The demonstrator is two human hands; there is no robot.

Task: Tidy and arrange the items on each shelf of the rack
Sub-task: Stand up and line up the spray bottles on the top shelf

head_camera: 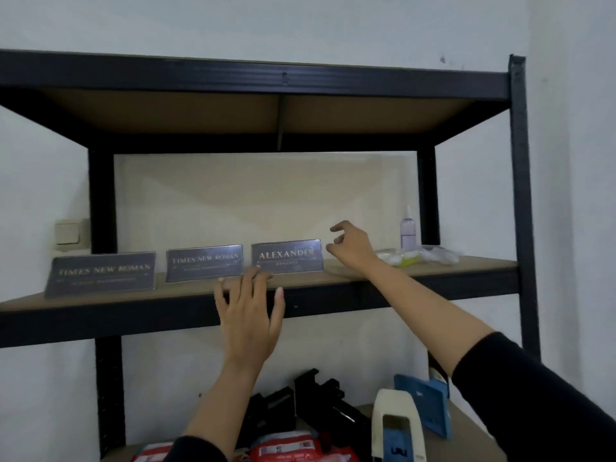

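Head view: a black metal rack point(518, 195) with brown board shelves stands against a pale wall. On the middle shelf point(100, 296) three dark, glossy nameplates stand upright in a row, each with pale lettering. The left nameplate point(100, 273), at 9 o'clock from frame centre, and the middle nameplate point(204, 262) both read "TIMES NEW ROMAN"; the right nameplate point(286, 256), near centre, reads "ALEXANDER" with a smaller line below, too blurred to read.

The left hand point(248, 311) is at 6 o'clock from the right nameplate, fingers straight and spread, fingertips resting on the shelf's front edge, holding nothing. The right hand point(351, 246) hangs just at 3 o'clock of the right nameplate, fingers loosely curled, gripping nothing, apart from the plate.

At 3 o'clock on the same shelf stand a small clear bottle point(408, 230) and white packets point(416, 256).
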